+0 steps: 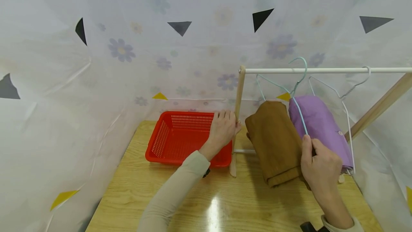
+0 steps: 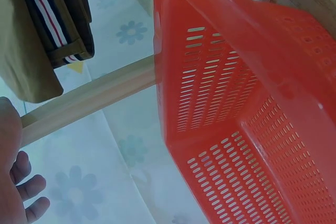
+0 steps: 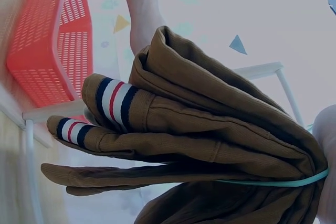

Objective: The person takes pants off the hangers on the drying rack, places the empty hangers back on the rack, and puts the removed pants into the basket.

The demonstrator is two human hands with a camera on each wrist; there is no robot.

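My right hand [image 1: 322, 169] pinches the lower corner of a teal wire hanger [image 1: 300, 112]. Folded brown trousers [image 1: 273, 142] drape over that hanger; striped bands show on their folds in the right wrist view. The hanger's hook crosses in front of the white rail [image 1: 334, 70] and rises above it; I cannot tell whether it bears on the rail. With my left hand [image 1: 222, 128] I hold the rack's wooden post [image 2: 94, 95], thumb on one side and fingers on the other. Right of the trousers, a folded purple garment [image 1: 318, 124] hangs on a white hanger [image 1: 347, 114].
A red perforated basket [image 1: 157, 158] stands on the wooden table [image 1: 135, 192], left of the rack and under my left forearm. The rack's slanted right leg [image 1: 379, 106] stands behind the purple garment. Patterned white sheeting [image 1: 199, 53] surrounds the table.
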